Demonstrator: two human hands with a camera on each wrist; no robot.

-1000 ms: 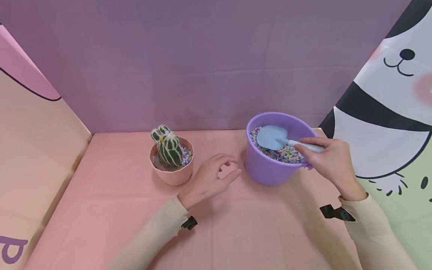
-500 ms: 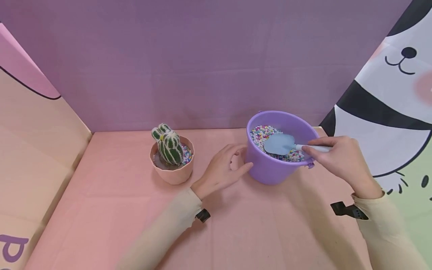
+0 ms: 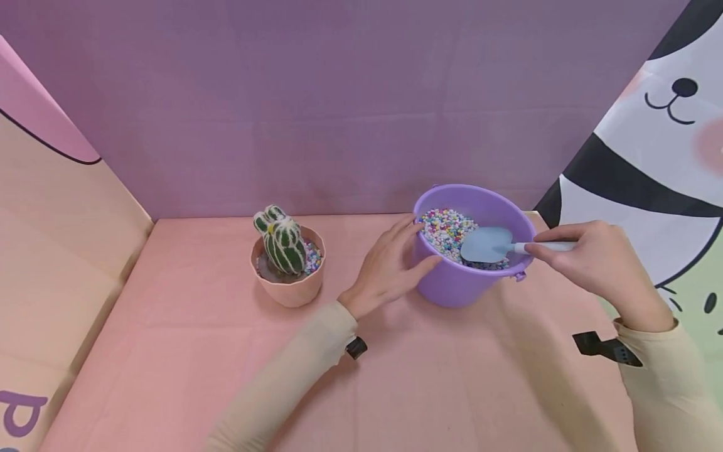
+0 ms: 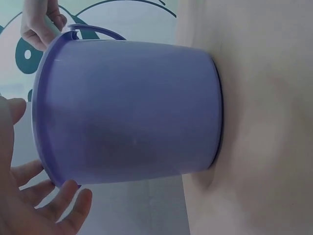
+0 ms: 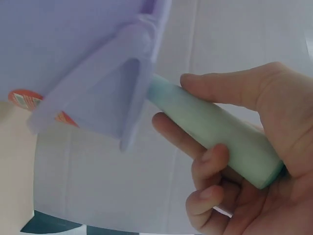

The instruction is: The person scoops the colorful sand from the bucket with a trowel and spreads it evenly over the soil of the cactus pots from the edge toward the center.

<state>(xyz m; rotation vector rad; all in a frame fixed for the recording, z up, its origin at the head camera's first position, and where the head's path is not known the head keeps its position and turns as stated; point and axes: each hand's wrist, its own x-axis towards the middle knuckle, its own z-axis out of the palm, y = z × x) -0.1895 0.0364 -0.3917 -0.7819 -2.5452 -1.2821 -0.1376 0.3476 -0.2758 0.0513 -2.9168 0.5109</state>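
A purple bucket (image 3: 452, 285) stands at the back right, partly filled with small multicoloured beads (image 3: 443, 231). My right hand (image 3: 601, 263) grips the pale handle (image 5: 220, 137) of a light blue toy shovel (image 3: 487, 245). The shovel's blade lies inside the bucket, over the beads on the right side. At the bucket's left side is my left hand (image 3: 386, 267), fingers spread and loosely bent. Its fingertips are right at the rim in the left wrist view, with the thumb held apart.
Left of the bucket stands a peach pot (image 3: 290, 294) holding a green cactus (image 3: 285, 248) and some beads. A purple backdrop (image 3: 339, 113) rises behind the pink tabletop (image 3: 198, 351). A panda-print panel (image 3: 638, 182) borders the right.
My left hand has moved right and forward from beside the pot to the bucket's rim. My right hand has shifted right with the shovel, its blade sliding across the bucket.
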